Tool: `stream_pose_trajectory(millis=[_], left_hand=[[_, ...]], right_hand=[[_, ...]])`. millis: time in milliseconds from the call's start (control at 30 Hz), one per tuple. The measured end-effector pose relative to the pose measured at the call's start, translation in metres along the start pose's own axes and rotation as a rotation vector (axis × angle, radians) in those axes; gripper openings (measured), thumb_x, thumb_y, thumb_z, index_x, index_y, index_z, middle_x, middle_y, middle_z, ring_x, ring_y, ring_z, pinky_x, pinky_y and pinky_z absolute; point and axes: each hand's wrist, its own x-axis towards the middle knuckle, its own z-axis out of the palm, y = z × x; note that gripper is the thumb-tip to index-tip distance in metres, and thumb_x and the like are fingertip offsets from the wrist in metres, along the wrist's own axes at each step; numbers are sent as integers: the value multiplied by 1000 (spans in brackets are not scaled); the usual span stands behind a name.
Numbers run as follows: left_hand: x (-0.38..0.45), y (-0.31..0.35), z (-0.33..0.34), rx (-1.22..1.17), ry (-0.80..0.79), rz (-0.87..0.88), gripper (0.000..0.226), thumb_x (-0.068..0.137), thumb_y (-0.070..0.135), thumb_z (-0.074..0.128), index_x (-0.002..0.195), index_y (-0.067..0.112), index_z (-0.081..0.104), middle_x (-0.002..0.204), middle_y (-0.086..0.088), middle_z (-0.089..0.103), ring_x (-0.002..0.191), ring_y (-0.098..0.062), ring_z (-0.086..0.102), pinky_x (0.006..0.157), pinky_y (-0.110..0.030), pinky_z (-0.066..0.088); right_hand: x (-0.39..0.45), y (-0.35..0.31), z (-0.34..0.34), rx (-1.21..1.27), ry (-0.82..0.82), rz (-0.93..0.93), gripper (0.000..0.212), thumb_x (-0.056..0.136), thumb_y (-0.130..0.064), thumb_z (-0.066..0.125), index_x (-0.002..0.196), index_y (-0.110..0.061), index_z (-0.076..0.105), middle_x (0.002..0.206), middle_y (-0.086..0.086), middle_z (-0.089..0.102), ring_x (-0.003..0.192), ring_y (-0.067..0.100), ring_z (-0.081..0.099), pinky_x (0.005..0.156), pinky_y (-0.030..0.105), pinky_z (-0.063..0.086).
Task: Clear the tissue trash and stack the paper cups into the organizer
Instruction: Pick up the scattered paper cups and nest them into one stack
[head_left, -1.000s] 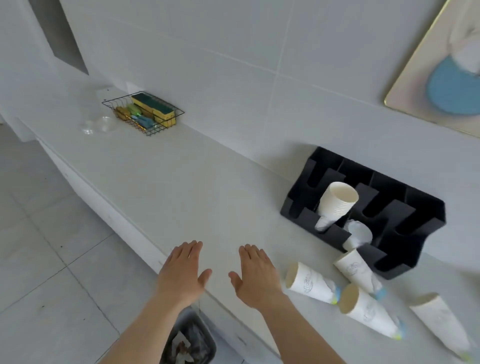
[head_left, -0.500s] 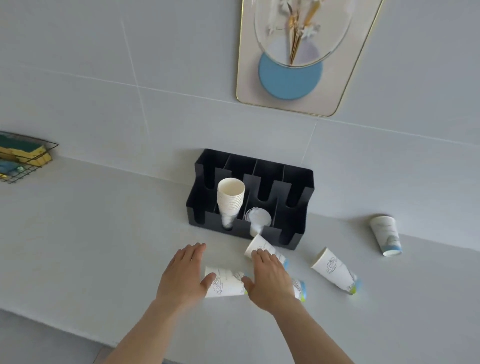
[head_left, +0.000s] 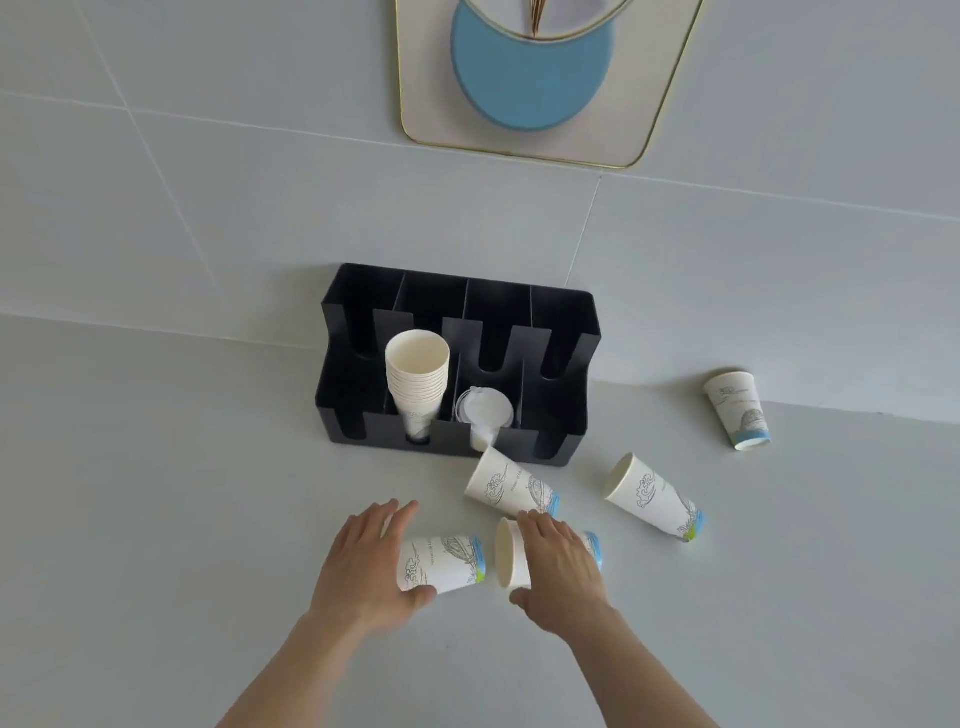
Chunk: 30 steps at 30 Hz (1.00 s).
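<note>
Pale grey wall tiles rise behind a light grey counter (head_left: 156, 493), and a gold-edged framed picture with a blue disc (head_left: 532, 67) hangs above. Against the wall stands a black plastic organizer with slotted compartments (head_left: 561, 374); its second slot from the left holds a nested stack of white paper cups (head_left: 417, 379), mouth up, and the next slot holds translucent plastic lids (head_left: 485, 413). 5 loose printed paper cups are on the counter. The left hand (head_left: 363, 566) wraps around the mouth end of a lying cup with a green-and-blue base band (head_left: 444, 564), thumb below it and fingers over the top. The right hand (head_left: 558, 569) lies over a second lying cup with a blue base band (head_left: 511, 558), whose open mouth faces the first cup's base, just beside it. Just beyond the right hand lies a third printed cup (head_left: 506, 486), close to the organizer's front. To the right lies a fourth cup (head_left: 652, 496), and well apart near the wall stands an upside-down fifth cup (head_left: 737, 408).
</note>
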Motion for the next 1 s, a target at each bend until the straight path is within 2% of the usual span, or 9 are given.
stream_pose_trajectory(millis=[100, 167, 267, 367, 567, 667, 767, 833, 1000], left_hand=[[5, -15, 6, 10, -74, 14, 113, 63, 60, 73, 156, 36, 14, 164, 5, 21, 150, -20, 22, 124, -35, 18], [6, -22, 10, 7, -109, 19, 109, 61, 52, 75, 153, 33, 18, 157, 6, 31, 141, -21, 35, 118, -32, 27], [10, -29, 14, -25, -125, 9, 85, 65, 36, 72, 136, 28, 27, 131, 5, 50, 117, -21, 53, 98, -27, 39], [10, -30, 9, -95, -126, -8, 68, 65, 42, 69, 123, 28, 35, 118, 8, 51, 108, -20, 55, 88, -30, 40], [10, -30, -14, -192, 25, 79, 69, 67, 52, 65, 131, 38, 42, 125, 14, 38, 117, -15, 42, 92, -33, 41], [11, -25, -25, -163, 80, 155, 82, 69, 55, 64, 145, 39, 36, 130, 14, 35, 122, -13, 35, 98, -30, 43], [14, -16, -32, -142, 114, 219, 101, 67, 58, 63, 156, 31, 23, 134, 14, 39, 126, -14, 33, 105, -29, 43], [15, -9, -34, -147, 115, 234, 107, 66, 59, 66, 156, 26, 21, 138, 14, 42, 129, -13, 33, 109, -28, 40], [9, 5, -21, -184, 96, 260, 112, 66, 58, 77, 156, 23, 20, 146, 11, 40, 137, -11, 30, 115, -27, 34]], right_hand=[[4, -5, 9, -19, -11, 20, 83, 81, -22, 78, 151, -14, 33, 152, 1, 41, 142, 23, 38, 121, 32, 26], [5, -8, 14, -22, 2, 29, 80, 81, -15, 76, 150, -15, 35, 150, 1, 42, 141, 24, 40, 119, 31, 28], [6, -10, 20, -28, 16, 59, 79, 78, -9, 74, 148, -16, 38, 146, 0, 45, 138, 25, 43, 117, 32, 30], [6, -15, 25, -25, 21, 83, 74, 76, -10, 75, 143, -18, 43, 138, -1, 51, 130, 25, 49, 111, 33, 36], [4, -28, 27, 12, 46, 90, 62, 79, -28, 79, 133, -20, 50, 127, -2, 56, 118, 24, 54, 99, 33, 43], [4, -32, 23, 84, 99, 113, 63, 81, -40, 77, 134, -21, 47, 126, -4, 55, 115, 23, 53, 95, 32, 44], [5, -33, 11, 228, 187, 149, 68, 80, -44, 77, 135, -21, 45, 126, -5, 54, 115, 22, 54, 89, 30, 45], [6, -34, 1, 348, 260, 180, 73, 76, -45, 80, 135, -21, 44, 128, -6, 55, 117, 22, 55, 85, 30, 46], [8, -34, -21, 560, 426, 177, 89, 69, -46, 86, 142, -23, 41, 133, -6, 55, 118, 22, 57, 89, 35, 50]])
